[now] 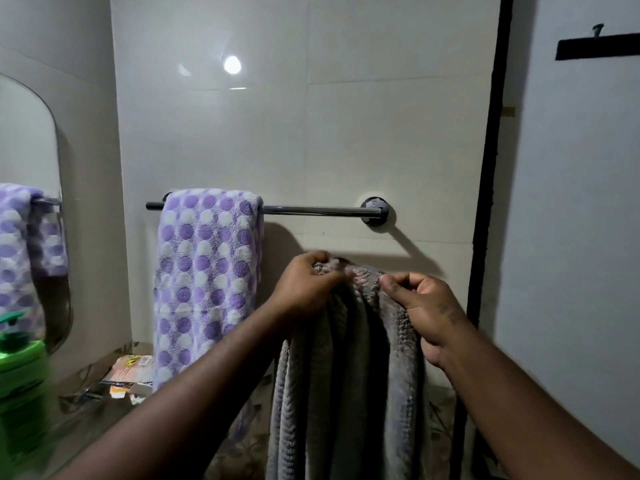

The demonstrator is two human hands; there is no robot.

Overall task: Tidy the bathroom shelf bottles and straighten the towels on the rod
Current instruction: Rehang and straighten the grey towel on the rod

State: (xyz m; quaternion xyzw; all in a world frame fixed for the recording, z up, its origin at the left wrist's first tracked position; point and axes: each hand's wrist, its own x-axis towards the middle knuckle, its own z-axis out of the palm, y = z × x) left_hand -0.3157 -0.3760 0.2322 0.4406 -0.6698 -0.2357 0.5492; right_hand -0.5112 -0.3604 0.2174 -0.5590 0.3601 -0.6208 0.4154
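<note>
Two hands hold a gray towel (349, 368) up in front of the wall, below the rod (318, 211) & not on it. Left hand (308, 289) has fingers bunched tight on the top edge; right hand (420, 306) pinches the edge w/ thumb & finger. A purple dotted towel (207, 282) hangs over the rod's left part. Low left: a green container (19, 372), a mirror (29, 161) & small boxes (130, 374), writing too blurry to read.
</note>
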